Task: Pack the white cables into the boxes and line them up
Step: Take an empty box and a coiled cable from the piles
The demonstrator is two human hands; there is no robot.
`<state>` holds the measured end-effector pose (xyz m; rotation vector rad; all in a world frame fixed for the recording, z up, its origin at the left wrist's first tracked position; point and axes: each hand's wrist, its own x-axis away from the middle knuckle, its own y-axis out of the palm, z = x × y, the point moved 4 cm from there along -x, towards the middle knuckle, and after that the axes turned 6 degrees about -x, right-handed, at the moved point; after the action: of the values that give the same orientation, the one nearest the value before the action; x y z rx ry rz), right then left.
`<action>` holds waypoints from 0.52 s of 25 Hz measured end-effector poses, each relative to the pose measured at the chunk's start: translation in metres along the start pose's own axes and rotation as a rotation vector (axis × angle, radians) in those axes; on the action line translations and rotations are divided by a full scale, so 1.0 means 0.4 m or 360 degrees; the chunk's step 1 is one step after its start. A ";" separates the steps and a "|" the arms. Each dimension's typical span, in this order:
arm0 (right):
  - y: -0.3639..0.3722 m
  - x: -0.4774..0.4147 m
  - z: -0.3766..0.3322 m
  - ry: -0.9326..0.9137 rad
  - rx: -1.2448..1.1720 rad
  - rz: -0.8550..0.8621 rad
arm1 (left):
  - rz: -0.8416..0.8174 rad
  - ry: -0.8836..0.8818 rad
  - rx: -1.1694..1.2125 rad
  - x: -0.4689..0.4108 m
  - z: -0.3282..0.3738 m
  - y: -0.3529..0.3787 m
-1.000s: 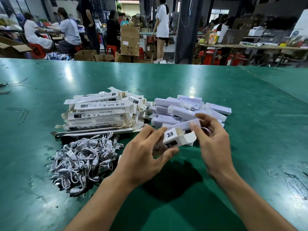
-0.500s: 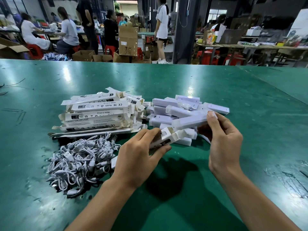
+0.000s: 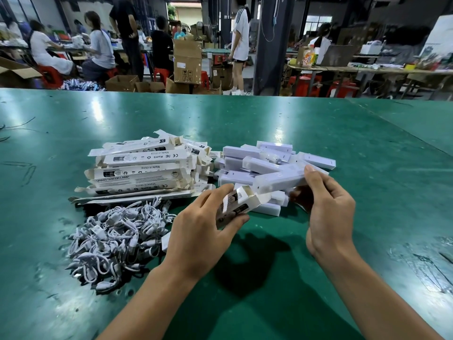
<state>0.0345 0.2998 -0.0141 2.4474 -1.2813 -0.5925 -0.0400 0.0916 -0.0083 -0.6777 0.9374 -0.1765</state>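
1. My left hand (image 3: 201, 231), just below the middle of the frame, has fingers and thumb curled round an open box (image 3: 236, 204), its end flap standing up and its mouth turned toward the right.
2. My right hand (image 3: 328, 214), right of centre, pinches the right end of a white bar (image 3: 277, 181) between thumb and fingertips; the bar's left end sits just beside the box mouth.
3. The white cables (image 3: 115, 239) lie in a tangled heap at lower left on the green table (image 3: 367, 168), touched by neither hand.
4. Above them sit the flat boxes (image 3: 144, 168), stacked unevenly; right of that stack, a loose pile of white bars (image 3: 264, 155).
5. The cables look light, soft and springy, seemingly looped into small coils, and I judge they'll snag on one another; best to pinch one coil at its bundled middle, not a plug, and lift it clear.
6. The box is thin card, easy to crush, so I'd hold it by its long edges with a light grip to keep the mouth square
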 end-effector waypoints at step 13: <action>0.001 0.007 -0.001 0.0065 0.0003 0.0034 | -0.0359 0.0217 -0.0087 0.002 0.033 0.016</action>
<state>0.0357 0.2973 -0.0140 2.4316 -1.2907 -0.5337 -0.0298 0.1023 -0.0073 -0.8299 0.9979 -0.4021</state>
